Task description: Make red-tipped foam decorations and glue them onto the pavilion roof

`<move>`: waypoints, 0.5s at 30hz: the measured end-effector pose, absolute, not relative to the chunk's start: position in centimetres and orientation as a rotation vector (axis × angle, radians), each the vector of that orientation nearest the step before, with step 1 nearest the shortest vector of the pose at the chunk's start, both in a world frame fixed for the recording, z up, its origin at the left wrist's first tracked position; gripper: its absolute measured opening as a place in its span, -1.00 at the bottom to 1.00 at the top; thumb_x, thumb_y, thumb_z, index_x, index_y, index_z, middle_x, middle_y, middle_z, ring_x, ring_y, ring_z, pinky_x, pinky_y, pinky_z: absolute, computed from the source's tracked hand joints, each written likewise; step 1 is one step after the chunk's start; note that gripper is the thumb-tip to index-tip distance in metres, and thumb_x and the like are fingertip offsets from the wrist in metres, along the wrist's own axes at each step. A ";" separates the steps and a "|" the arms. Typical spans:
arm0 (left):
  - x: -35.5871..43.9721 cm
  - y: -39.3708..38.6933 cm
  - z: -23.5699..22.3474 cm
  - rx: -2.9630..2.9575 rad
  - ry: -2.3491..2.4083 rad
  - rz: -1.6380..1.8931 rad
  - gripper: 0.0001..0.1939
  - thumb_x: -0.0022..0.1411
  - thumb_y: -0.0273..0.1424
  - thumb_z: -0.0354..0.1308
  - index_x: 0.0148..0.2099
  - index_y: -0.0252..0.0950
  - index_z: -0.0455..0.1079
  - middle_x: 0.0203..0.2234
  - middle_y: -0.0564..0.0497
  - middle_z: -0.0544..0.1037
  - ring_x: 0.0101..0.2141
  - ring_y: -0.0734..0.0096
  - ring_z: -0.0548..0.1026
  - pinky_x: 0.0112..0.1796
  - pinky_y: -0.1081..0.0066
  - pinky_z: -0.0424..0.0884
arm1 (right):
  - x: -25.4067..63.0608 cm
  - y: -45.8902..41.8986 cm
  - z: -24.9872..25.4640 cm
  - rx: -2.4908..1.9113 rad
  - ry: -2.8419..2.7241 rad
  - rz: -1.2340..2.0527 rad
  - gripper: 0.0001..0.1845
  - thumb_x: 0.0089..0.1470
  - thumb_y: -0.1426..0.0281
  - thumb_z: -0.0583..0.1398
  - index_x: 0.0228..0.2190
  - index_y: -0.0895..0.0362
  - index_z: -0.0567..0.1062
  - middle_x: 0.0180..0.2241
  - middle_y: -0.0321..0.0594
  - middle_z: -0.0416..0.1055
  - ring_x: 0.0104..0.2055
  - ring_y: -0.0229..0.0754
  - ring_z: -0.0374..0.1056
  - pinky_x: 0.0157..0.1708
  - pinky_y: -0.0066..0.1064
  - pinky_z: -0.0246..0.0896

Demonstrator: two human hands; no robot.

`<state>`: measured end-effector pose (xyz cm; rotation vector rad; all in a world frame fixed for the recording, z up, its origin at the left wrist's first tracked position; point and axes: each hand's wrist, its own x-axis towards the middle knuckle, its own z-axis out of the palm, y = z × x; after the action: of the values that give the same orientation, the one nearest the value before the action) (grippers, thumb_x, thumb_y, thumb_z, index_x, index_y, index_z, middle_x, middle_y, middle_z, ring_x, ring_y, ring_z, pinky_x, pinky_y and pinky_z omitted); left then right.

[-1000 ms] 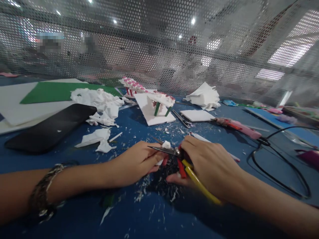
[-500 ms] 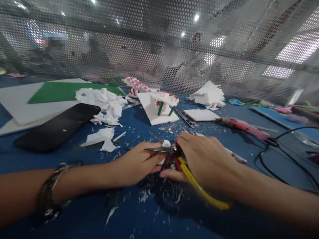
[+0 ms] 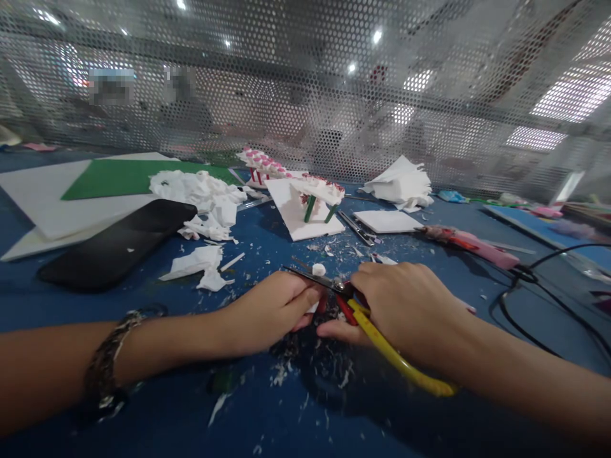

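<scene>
A: Left hand (image 3: 270, 315) status?
B: Closed on a small white piece (image 3: 319, 270); its top protrudes at the blades of the scissors (image 3: 373, 332).
A: Right hand (image 3: 413, 312)?
B: Gripping the scissors' handles, over the near centre of the table (image 3: 191, 394).
A: Adjacent items?
B: Black case (image 3: 119, 248), left; green-legged model (image 3: 317, 189), far centre.

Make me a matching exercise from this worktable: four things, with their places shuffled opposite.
Things:
1. Scissors
2. Small white piece
3. Green sheet
4. Pink tool

Places:
A. At the left, overlapping a white sheet
B. In the right hand
C. At the right, beside a black cable
D. In the left hand

Right pairs: 1-B, 2-D, 3-A, 4-C
</scene>
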<state>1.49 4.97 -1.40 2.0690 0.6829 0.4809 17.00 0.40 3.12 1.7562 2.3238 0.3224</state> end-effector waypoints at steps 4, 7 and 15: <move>1.6 5.0 -1.3 2.093 0.701 0.470 -0.68 0.20 -0.38 -0.26 -0.59 -0.24 0.06 -0.73 0.16 0.19 -0.69 0.54 0.17 -0.63 0.53 0.11 | 17.2 0.3 3.0 1.757 2.369 0.365 -0.26 -0.14 -0.27 -0.06 -0.63 0.16 0.41 -0.62 -0.09 0.39 -0.64 -0.14 0.30 -0.68 -0.41 -0.21; 1.5 5.1 -1.3 2.130 0.721 0.461 -0.70 0.20 -0.39 -0.24 -0.57 -0.25 0.07 -0.72 0.16 0.19 -0.68 0.54 0.17 -0.61 0.54 0.11 | 17.3 0.3 3.1 1.802 2.330 0.367 -0.28 -0.17 -0.27 -0.04 -0.63 0.15 0.41 -0.60 -0.10 0.42 -0.63 -0.16 0.30 -0.67 -0.43 -0.22; 1.2 5.6 -0.9 2.473 0.713 0.379 -0.65 0.21 -0.33 -0.22 -0.60 -0.27 0.09 -0.71 0.12 0.21 -0.61 0.47 0.21 -0.48 0.44 0.10 | 18.6 0.9 3.5 1.921 2.289 0.320 -0.43 -0.10 -0.14 0.04 -0.62 0.11 0.40 -0.59 -0.15 0.42 -0.57 -0.10 0.32 -0.61 -0.40 -0.18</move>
<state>1.17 5.64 -0.87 2.4730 0.7131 0.3788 18.56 0.87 3.47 1.9207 2.2889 0.3201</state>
